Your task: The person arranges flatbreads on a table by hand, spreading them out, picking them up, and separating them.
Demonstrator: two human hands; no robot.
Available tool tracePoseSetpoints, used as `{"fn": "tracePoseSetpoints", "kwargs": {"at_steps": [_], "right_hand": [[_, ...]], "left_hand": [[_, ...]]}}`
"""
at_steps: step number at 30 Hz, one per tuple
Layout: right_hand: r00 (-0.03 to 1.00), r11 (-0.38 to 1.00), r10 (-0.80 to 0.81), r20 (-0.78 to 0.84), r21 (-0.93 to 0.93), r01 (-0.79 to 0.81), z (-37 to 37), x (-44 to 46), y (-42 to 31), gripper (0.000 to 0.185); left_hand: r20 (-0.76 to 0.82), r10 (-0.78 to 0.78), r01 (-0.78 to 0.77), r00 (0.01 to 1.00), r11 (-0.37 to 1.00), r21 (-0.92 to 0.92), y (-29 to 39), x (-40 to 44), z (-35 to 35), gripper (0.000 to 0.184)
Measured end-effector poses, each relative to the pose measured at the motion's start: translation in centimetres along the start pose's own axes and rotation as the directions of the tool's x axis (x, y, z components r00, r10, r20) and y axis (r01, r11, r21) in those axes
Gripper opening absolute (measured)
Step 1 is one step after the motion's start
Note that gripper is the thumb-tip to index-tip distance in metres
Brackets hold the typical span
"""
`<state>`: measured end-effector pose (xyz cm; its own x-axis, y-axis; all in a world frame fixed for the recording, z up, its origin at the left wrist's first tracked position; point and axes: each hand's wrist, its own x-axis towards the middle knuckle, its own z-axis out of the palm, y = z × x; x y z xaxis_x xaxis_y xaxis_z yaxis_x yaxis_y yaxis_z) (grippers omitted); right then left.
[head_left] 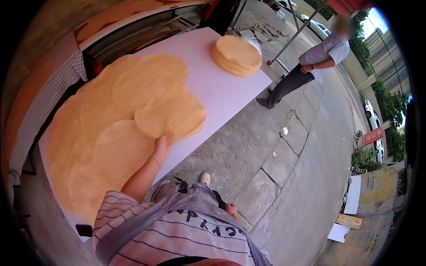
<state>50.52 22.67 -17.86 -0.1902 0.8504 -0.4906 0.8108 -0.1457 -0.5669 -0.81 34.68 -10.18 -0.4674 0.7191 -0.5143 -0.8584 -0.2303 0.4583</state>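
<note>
My left hand [162, 145] pinches the near edge of a thin round flatbread [171, 116], which lies on the spread of bread. Beside that hand is another pale round flatbread [119, 148]. Many such overlapping rounds cover much of the white tabletop [202, 91]. At the table's far end stands a neat stack of flatbreads [236, 54], apart from the spread. My right hand [231, 211] hangs low at my side, away from the table. It is small and partly covered by my clothing, so its grip does not show clearly.
A person [326, 57] stands on the pavement beyond the table. A dark phone-like object [84, 230] lies at the table's near corner. Along the left runs a shelf [133, 22] with checked cloth [49, 95]. A metal pole [296, 35] stands past the stack.
</note>
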Motion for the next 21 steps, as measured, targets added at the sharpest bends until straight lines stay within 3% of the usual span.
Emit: {"fn": "tracePoseSetpoints", "kwargs": {"at_steps": [2,4,7,8,10,12,13,16,18,20,21], "right_hand": [[1.000,0.996,0.010,0.007,0.084,-0.011,-1.7,6.6,4.7,0.016],[1.000,0.973,0.003,0.011,0.230,-0.005,-2.7,11.4,9.1,0.014],[0.991,0.961,-0.129,0.040,0.251,0.115,-5.8,15.9,12.1,0.011],[0.983,0.961,-0.177,0.057,0.227,0.160,-6.8,17.2,12.5,0.010],[0.965,0.954,-0.231,0.124,0.221,0.200,-8.6,19.5,13.2,0.008],[0.965,0.897,-0.098,0.245,0.441,-0.020,-10.9,19.7,11.6,0.006],[0.969,0.919,-0.093,0.230,0.394,-0.005,-11.1,21.1,12.3,0.005],[0.979,0.949,-0.076,0.188,0.315,0.014,-11.7,24.3,12.9,0.004],[0.983,0.937,-0.062,0.173,0.348,-0.003,-12.4,24.5,10.0,0.004],[0.973,0.941,-0.133,0.187,0.331,0.065,-9.4,26.7,13.5,0.006],[0.974,0.949,-0.132,0.186,0.306,0.071,-9.6,26.4,12.2,0.007]], "left_hand": [[-0.032,-0.088,0.090,0.996,0.995,0.040,-1.1,-6.0,1.4,0.031],[-0.117,-0.002,0.023,0.993,0.985,0.174,-4.9,-8.9,-1.0,0.029],[-0.291,0.058,0.048,0.955,0.937,0.345,-5.2,-16.9,5.6,0.030],[-0.195,0.216,-0.122,0.957,0.906,0.406,-6.1,-17.5,6.5,0.031],[0.004,0.499,-0.441,0.866,0.761,0.476,-7.6,-19.0,8.5,0.033],[0.062,0.628,-0.574,0.776,0.662,0.483,-6.9,-21.8,12.8,0.035],[0.095,0.682,-0.633,0.725,0.605,0.482,-6.4,-22.4,15.3,0.035],[0.164,0.692,-0.700,0.704,0.633,0.331,-5.5,-20.4,19.3,0.034],[0.197,0.660,-0.661,0.725,0.586,0.470,-4.8,-16.0,21.5,0.035],[0.252,0.603,-0.628,0.757,0.563,0.538,-4.5,-12.1,24.0,0.037],[0.303,0.585,-0.655,0.752,0.617,0.435,-3.7,-11.8,26.4,0.036]]}}
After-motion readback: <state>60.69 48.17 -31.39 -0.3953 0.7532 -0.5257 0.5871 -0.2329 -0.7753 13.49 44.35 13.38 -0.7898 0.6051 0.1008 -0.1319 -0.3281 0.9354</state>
